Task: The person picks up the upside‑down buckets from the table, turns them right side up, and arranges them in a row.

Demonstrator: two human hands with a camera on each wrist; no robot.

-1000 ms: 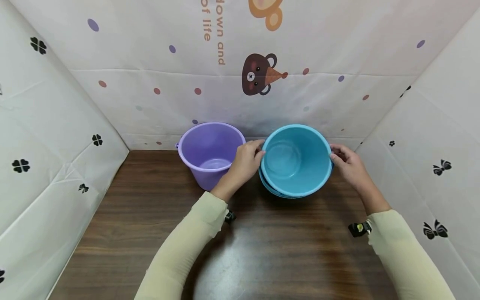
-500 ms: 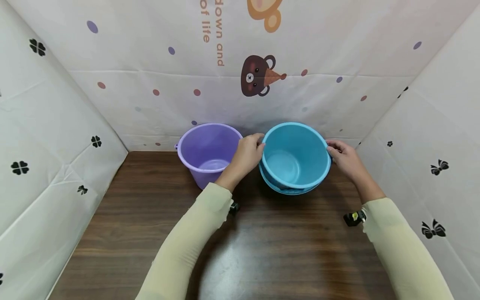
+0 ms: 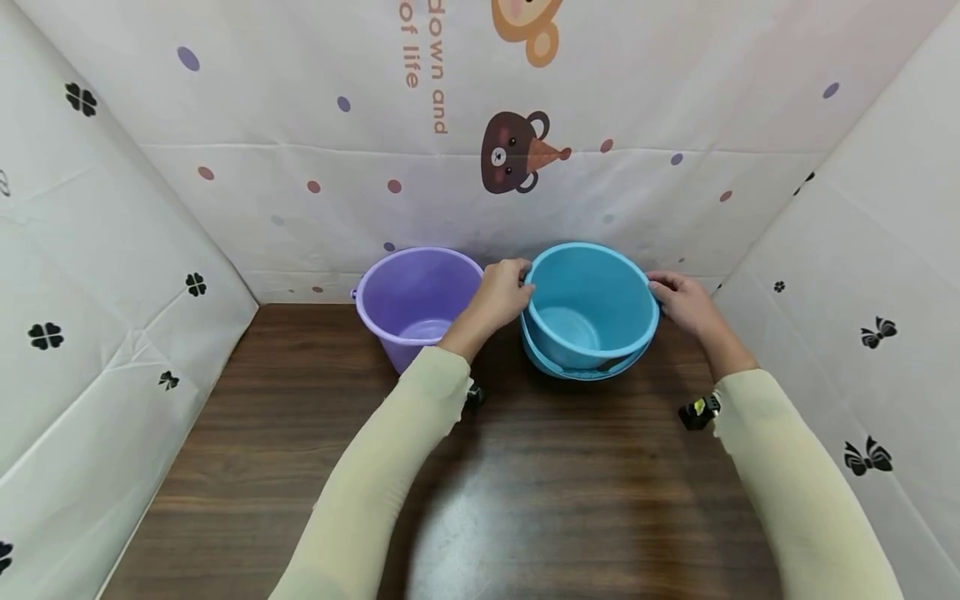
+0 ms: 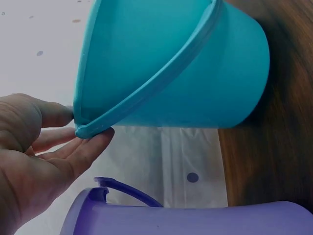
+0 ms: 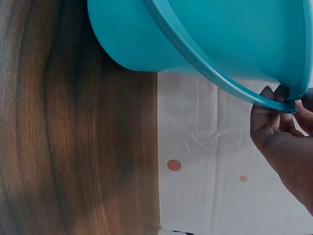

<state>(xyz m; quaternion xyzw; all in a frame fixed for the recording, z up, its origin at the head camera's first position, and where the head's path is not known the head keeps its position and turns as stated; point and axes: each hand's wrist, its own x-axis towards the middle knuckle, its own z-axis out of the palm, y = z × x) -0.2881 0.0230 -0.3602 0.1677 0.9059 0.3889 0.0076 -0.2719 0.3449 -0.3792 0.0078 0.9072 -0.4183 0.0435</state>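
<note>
A blue plastic bucket stands towards the back of the wooden table, its mouth facing up. Its matching handle hangs down along the near side. My left hand pinches the left rim between thumb and fingers, with the fingertips by the handle's joint in the left wrist view. At the opposite side, my right hand grips the rim the same way, fingers under the handle end. A purple bucket stands left of the blue one, partly hidden by my left hand and forearm.
White patterned sheets cover the back wall and both sides close behind and beside the buckets. Dark wood table stretches in front, under my forearms. The purple bucket's handle shows on its far side.
The blue bucket's mouth, earlier tilted more towards me, now sits flatter, and a wider gap shows between its near rim and handle. Both hands have moved slightly farther back with it.
</note>
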